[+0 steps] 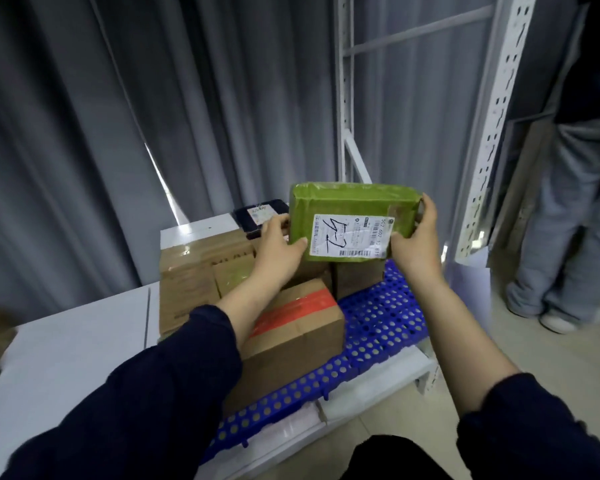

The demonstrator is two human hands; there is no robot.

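The parcel (347,206) is up in the air, 12 o'clock from the taped box (291,337). Fingers of the left hand (278,244) and right hand (416,237) clamp its ends. Probably light, stiff, slick wrap, so ends work.

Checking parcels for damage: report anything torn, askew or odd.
The white shipping label on the green film-wrapped parcel, gripped by left hand and right hand, is creased and scrawled over in black marker. The brown red-taped cardboard box lies askew.

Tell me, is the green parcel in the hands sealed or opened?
Sealed. Wrapping covers every visible face of the green parcel, no flap stands open, and its white label lies flat. The back is hidden.
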